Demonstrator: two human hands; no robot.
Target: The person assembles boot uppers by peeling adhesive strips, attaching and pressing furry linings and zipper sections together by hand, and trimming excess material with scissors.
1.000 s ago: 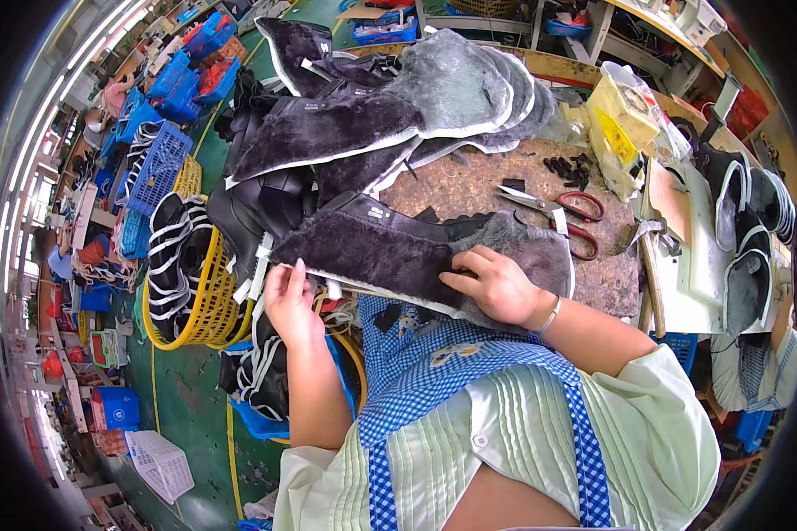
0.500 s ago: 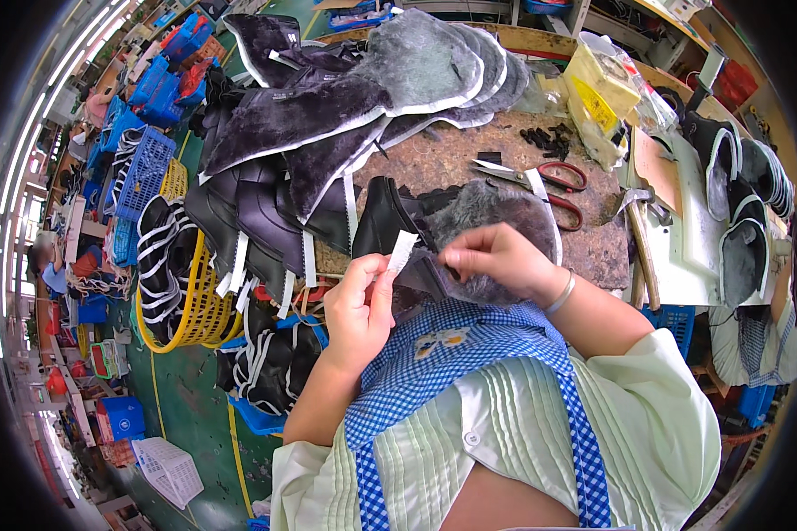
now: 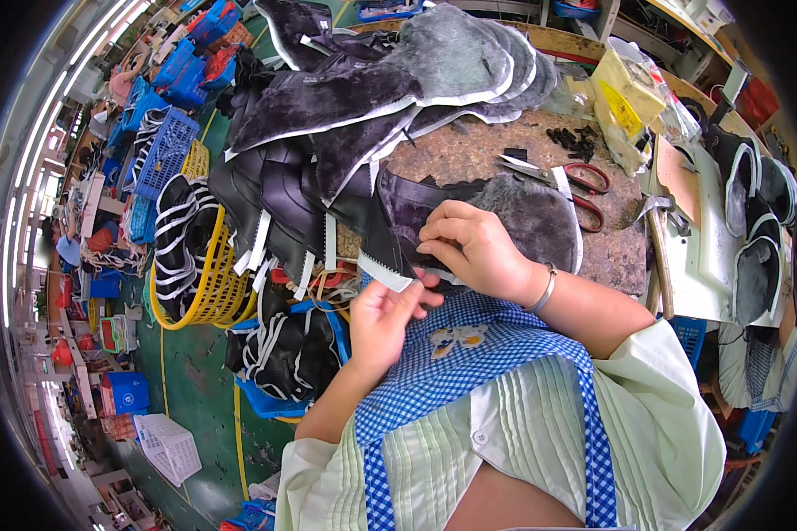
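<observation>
Fur-lined upper [image 3: 527, 217], black outside with dark and grey plush facing up, lies on the near edge of the tabletop [image 3: 617, 257] just beyond the checked apron [image 3: 514, 332], its grey end toward the right. The left hand [image 3: 383, 320] pinches its black, white-edged corner between thumb and fingers, at the end nearest the lap. The right hand [image 3: 480, 250], with a bracelet [image 3: 547, 288] at the wrist, sits over the dark plush, fingers bent; whether they close on anything I cannot tell.

Off to the left, below the tabletop, a blue basket [image 3: 344, 334] holds black pieces with white trim, and beside it a yellow basket [image 3: 211, 288] carries more of the same kind.

Just past the upper's grey end lie scissors [image 3: 542, 175] with red handles (the blades point left). A hammer [image 3: 661, 265] with a wooden handle rests to their right, near a white board [image 3: 710, 258] bearing several lined pieces [image 3: 756, 279].

Farther back, small black scraps [image 3: 574, 142] lie scattered between a large pile of plush pieces [image 3: 456, 66] on the left and a yellowish container [image 3: 622, 93] on the right. Well beyond, at the left, blue crates [image 3: 166, 146] stand over the green floor [image 3: 208, 398].
</observation>
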